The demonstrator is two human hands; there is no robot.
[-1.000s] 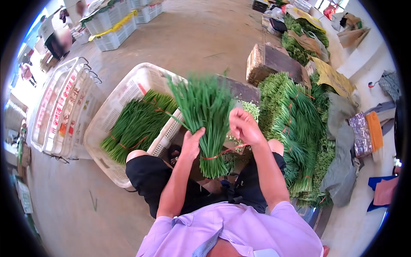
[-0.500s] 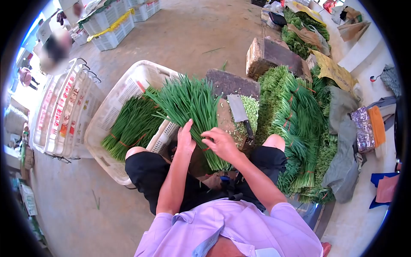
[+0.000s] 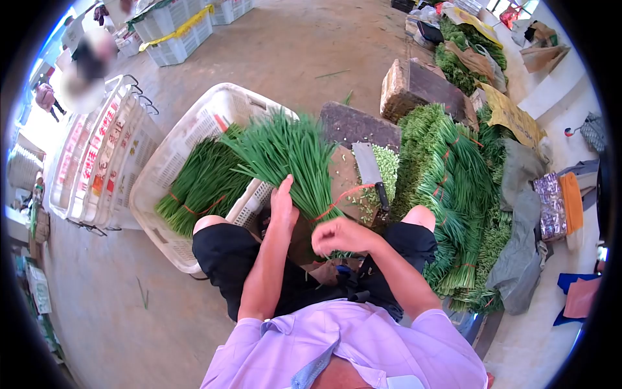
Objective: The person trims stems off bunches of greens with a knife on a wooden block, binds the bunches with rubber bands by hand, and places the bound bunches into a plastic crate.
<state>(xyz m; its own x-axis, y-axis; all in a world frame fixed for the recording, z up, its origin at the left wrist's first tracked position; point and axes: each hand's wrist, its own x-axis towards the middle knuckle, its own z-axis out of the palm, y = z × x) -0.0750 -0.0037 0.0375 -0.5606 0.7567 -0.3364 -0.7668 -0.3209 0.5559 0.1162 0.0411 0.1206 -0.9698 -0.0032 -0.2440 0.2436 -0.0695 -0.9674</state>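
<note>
My left hand (image 3: pixel 283 202) is wrapped round a bunch of long green stalks (image 3: pixel 285 152), whose leafy tips fan out over the crate's edge. A red band (image 3: pixel 343 200) crosses the lower stalks and loops out to the right. Close to the stalk ends, my right hand (image 3: pixel 337 236) is closed with curled fingers; what it holds, if anything, is hidden. Just right of the bunch, a cleaver (image 3: pixel 367 163) lies on a board (image 3: pixel 345 175) among chopped stalk bits. More banded bunches (image 3: pixel 204 178) lie inside the white crate (image 3: pixel 146 217).
Piled green bunches (image 3: pixel 463 188) lie at my right, beside grey cloth (image 3: pixel 518 240). A brown box (image 3: pixel 414 91) stands ahead on the right. Stacked white crates (image 3: pixel 97 162) stand at the left, more (image 3: pixel 175 39) farther back. Blurred people are at the far upper left.
The bunch has first tilted leftward and my right hand has moved down to its lower end. The red band now sticks out in a wide loop. The cleaver has come into view.
</note>
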